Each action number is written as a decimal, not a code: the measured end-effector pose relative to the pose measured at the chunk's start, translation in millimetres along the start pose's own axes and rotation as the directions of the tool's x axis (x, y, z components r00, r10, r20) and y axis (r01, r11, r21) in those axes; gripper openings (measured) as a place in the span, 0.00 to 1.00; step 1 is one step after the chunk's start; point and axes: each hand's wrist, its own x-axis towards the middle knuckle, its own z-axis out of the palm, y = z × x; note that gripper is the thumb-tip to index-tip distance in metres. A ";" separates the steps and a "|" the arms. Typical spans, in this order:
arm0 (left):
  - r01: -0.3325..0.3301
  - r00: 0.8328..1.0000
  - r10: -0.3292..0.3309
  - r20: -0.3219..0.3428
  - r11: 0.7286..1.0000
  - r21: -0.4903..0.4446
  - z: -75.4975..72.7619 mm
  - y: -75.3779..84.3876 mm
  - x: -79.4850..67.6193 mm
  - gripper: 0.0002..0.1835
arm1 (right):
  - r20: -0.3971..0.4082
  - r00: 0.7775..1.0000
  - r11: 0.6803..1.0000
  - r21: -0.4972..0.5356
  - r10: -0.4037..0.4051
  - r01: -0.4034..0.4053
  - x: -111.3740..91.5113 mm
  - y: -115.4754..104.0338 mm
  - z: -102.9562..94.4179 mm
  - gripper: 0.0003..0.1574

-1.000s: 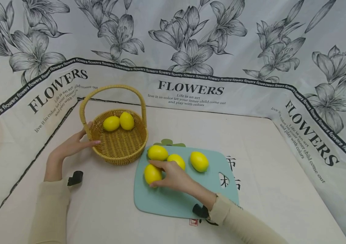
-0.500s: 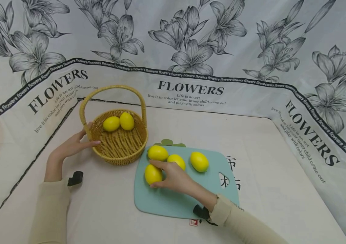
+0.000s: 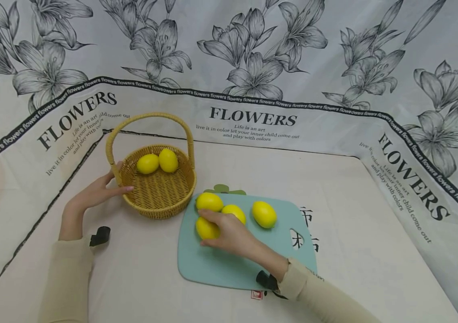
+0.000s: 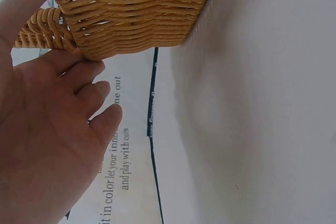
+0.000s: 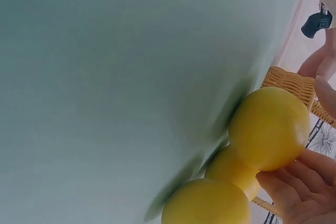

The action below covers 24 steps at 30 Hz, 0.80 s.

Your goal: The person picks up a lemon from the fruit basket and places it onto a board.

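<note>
On the pale blue-green cutting board [image 3: 212, 269], my right hand [image 3: 234, 234] holds a yellow lemon [image 3: 207, 229] between thumb and fingers. That lemon is also large in the right wrist view, above the fingers. Right behind it on the board are a second lemon [image 3: 209, 202] and a third lemon [image 3: 234, 212], the latter partly hidden by the hand. Another lemon [image 3: 264, 214] lies apart to the right. My left hand [image 3: 97, 192] grips the side of a wicker basket [image 3: 160, 211], thumb over the rim, fingers against the outer weave [image 4: 131, 22]. Two lemons [image 3: 158, 161] rest in the basket.
The basket's tall arched handle [image 3: 148, 115] rises over its opening. A green leaf-shaped piece [image 3: 221, 188] sticks out behind the board. Flower-printed cloth walls [image 3: 253, 119] enclose the white table covering [image 3: 140, 269] at the back and sides.
My right hand has drawn the lemon slightly to the right and away from me, closer to the lemons behind it. The left hand and the basket stay in place.
</note>
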 end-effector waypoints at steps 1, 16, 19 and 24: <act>-0.002 1.000 0.002 0.000 1.000 -0.001 0.0 0.3 -0.3 0.50 | -0.001 1.000 1.000 -0.003 -0.001 0.001 0.1 -0.6 -0.6 0.45; -0.004 1.000 0.004 -0.003 1.000 -0.003 -0.4 -0.6 -0.2 0.51 | -0.007 1.000 1.000 -0.030 -0.001 0.001 3.5 -5.8 -6.7 0.44; -0.003 1.000 0.003 -0.002 1.000 0.000 -0.2 -0.2 -0.2 0.51 | -0.012 1.000 1.000 -0.028 -0.012 0.012 5.7 -6.3 -7.2 0.44; -0.011 1.000 0.011 0.001 1.000 0.007 -0.4 0.5 -0.8 0.51 | -0.029 0.999 1.000 -0.011 -0.028 0.028 10.6 -8.1 -8.8 0.43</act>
